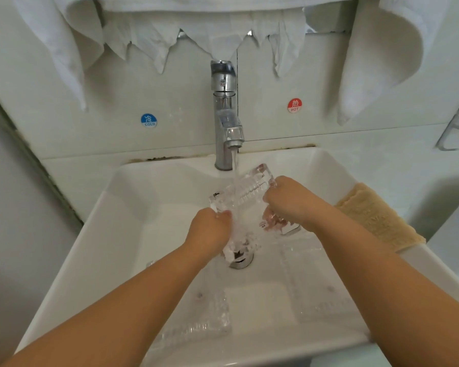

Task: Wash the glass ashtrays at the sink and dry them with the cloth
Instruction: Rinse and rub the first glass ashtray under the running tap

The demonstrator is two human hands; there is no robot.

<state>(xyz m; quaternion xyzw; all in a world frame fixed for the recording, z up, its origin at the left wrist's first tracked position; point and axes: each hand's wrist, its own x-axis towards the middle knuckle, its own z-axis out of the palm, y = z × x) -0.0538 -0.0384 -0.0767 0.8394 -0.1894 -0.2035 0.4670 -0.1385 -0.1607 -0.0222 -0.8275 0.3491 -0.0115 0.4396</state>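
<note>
**Two hands, one wet ashtray under the tap**

Both hands are clamped on a single glass ashtray [243, 192], held tilted in the stream from the faucet [225, 115] above the drain [240, 260]. The left hand [210, 231] pinches its lower corner; the right hand [294, 200] grips the opposite edge.

Thick, ribbed cut glass like this likely weighs a fair amount, is rigid, and will chip or shatter if it strikes the sink [112, 234]. Wet, it is probably slick, so opposite edges and the ribbed sides look like the safest holds.

More ashtrays lie in the basin nearer the person: one [196, 324] under the left forearm, another [318, 284] beneath the right. A tan cloth [376, 215] rests on the sink rim just beyond the right wrist.

On the wall past the hands, a blue sticker [148, 120] reads "COLD" and a red sticker [294, 105] reads "HOT". A small label shows through the glass near the right fingers, too small to read.
</note>
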